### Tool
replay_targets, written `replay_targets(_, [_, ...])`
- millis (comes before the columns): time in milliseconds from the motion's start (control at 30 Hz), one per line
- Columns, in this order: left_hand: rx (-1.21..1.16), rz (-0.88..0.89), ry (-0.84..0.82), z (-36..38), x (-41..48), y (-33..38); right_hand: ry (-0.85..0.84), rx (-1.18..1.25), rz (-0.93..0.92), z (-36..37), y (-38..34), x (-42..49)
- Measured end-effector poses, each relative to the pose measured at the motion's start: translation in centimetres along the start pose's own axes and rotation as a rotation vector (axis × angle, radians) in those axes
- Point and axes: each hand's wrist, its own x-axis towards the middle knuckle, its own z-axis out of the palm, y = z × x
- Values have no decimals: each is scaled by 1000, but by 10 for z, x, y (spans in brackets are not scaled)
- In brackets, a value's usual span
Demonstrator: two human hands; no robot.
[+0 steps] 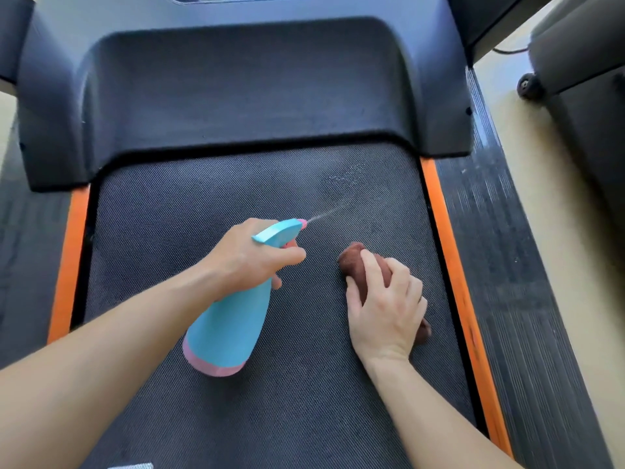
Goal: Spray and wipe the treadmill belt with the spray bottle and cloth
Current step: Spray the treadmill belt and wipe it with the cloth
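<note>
Treadmill belt (236,184), dark and textured: at 9 o'clock my left hand (247,262) grips the spray bottle (230,330) by its neck, which I judge light and rigid; at 3 o'clock my right hand (385,313) curls round the cloth (353,262), soft, best kept wadded.
</note>
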Motion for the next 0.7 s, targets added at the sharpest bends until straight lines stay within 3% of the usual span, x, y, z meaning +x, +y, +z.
replay_targets(133, [-106,-39,79,-7,0,-14,-36,30,-91,-2,-8,3])
replay_targets(400, [-248,-35,127,-31,-3,-25,-129,-5,110,25,-34,169])
replay_targets(500, [-264,-25,150,-40,0,-32,-143,-37,84,30,-53,171])
replay_targets(567, [-289,-31,166,-47,2,-37,-114,-51,-129,27,-57,140])
replay_targets(667, [-318,-24,176,-56,5,-40,-184,-13,-606,21,-40,105])
replay_targets(700, [-325,-25,183,-57,7,-40,-208,-5,-673,20,-34,114])
